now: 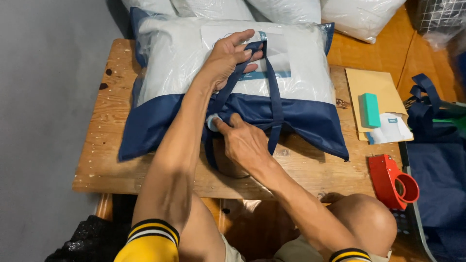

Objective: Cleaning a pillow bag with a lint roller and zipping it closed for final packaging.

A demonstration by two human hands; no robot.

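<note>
two hands — navy bag, pillow

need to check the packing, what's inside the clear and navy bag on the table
A white pillow fills the bag, showing through its clear top. The navy lower part hides the rest. The left hand holds the strap.

It looked like a small packing room, the kind run out of a home or a back shop. A low, rough wooden worktop stood on an orange floor, ringed by pillows sealed in clear plastic. A red tape dispenser, brown envelopes and spare navy cloth bags lay close by.
</note>
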